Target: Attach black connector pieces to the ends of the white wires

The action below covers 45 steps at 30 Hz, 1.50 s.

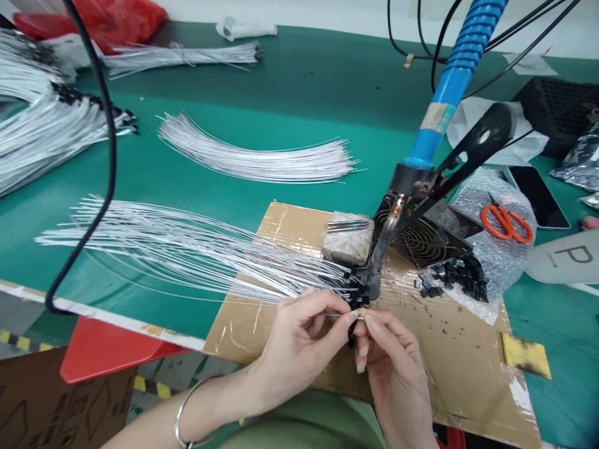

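Observation:
My left hand (302, 337) is closed in a pinch on a thin white wire (333, 315) over the cardboard. Right beside it, fingertips nearly touching, my right hand (393, 358) pinches what looks like the end of that wire; the tiny detail between the fingers is hard to make out. Just beyond my fingertips lies a spread bundle of white wires (201, 249) with small black pieces at its near right end. Above that end a blue-handled soldering iron (430, 134) slants down in a dark metal holder (486, 134).
Cardboard (449, 362) covers the green table. On it are a grey block (347, 243), a black fan (407, 234) and small black connectors (461, 274). Orange scissors (505, 221), a phone (538, 193) and a yellow sponge (526, 355) lie rightward. Another wire bundle (262, 156) lies behind; a black cable (110, 131) hangs left.

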Available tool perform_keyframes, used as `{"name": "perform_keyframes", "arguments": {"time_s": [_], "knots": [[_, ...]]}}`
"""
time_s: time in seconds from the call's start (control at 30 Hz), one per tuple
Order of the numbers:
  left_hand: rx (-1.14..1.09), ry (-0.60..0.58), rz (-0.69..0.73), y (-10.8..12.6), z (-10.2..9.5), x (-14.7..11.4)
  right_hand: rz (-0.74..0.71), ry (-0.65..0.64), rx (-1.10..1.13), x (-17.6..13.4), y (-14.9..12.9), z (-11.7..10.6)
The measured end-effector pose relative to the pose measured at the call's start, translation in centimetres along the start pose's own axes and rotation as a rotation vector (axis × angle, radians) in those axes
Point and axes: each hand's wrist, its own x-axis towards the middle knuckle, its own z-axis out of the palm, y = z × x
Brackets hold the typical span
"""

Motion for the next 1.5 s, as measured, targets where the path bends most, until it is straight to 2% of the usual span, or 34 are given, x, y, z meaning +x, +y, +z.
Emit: {"name": "perform_keyframes", "arguments": {"time_s": [0.27,0.4,0.57,0.73,1.17,1.27,1.4,1.5], "knots": [[-0.198,-0.075,-0.244,-0.2,0.1,0.0,-0.012,-0.025,-0.003,0.0,0.1,-0.4],[-0.201,-0.049,-0.284,0.1,-0.2,0.2,-0.050,-0.071,-0.088,-0.1,0.5,-1.4],[-0.224,-0.071,-0.256,0.3,-0.3,0.3,-0.109,-0.053,-0.164,-0.3,0.8,-1.9],[-0.207,-0.112,-0.231,0.0,-0.4,0.2,-0.106,-0.045,-0.147,-0.1,0.7,-1.8],[-0.137,-0.101,-0.170,-0.1,-0.3,0.1,-0.078,-0.035,-0.104,-0.2,0.5,-1.5],[-0.124,-0.087,-0.156,-0.2,-0.1,0.0,-0.088,0.007,-0.104,-0.4,0.5,-1.0],[-0.115,-0.066,-0.132,-0.2,0.1,0.0,-0.063,0.127,-0.073,-0.8,0.5,-0.3],[-0.115,-0.062,-0.124,-0.3,0.2,-0.1,-0.053,0.102,-0.060,-0.7,0.6,-0.5]]}}
